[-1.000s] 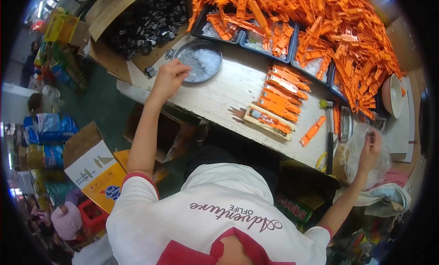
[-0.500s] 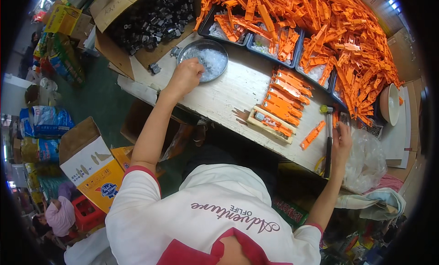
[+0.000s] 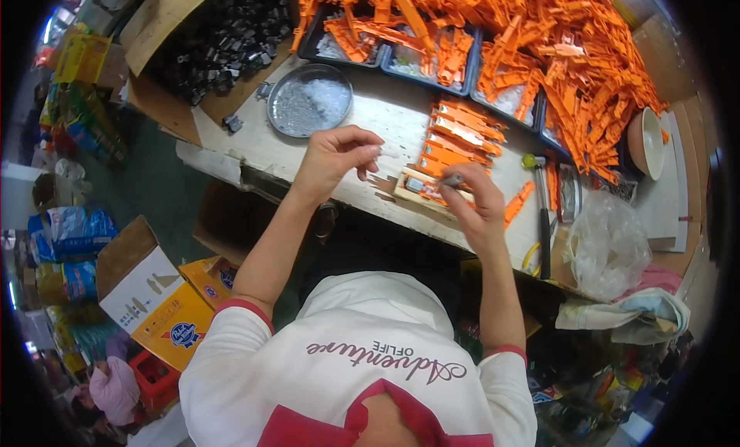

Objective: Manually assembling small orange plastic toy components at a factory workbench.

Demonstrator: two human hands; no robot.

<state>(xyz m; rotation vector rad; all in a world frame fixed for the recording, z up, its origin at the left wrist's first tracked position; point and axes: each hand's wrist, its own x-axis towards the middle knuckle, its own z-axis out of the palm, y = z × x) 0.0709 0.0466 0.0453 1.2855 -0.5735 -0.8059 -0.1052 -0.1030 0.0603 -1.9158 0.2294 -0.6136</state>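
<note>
The left hand (image 3: pixel 333 156) pinches a tiny pale piece above the worn wooden tabletop (image 3: pixel 385 123); the right hand (image 3: pixel 472 204) grips a small grey metal part (image 3: pixel 452 180) over the row of flat orange plastic pieces (image 3: pixel 455 142); the round metal pan (image 3: pixel 310 100) sits beyond.

left hand (image 3: pixel 333 156) raised, right hand (image 3: pixel 472 204) apparently pinching

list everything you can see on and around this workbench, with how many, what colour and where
Metal bowl: one, silver, bench top left, holding small pale bits.
Cardboard box: one, brown, far left, full of small black parts.
Orange plastic pieces: too many to count, heaped along the back.
Black trays: several, under the heap.
Wooden jig: one, pale, bench front, by an orange stack.
Hammer: one, black handle, right.
Plastic bag: one, clear, right.
Left hand: pinching something tiny.
Right hand: holds a small grey part over the jig.
</note>
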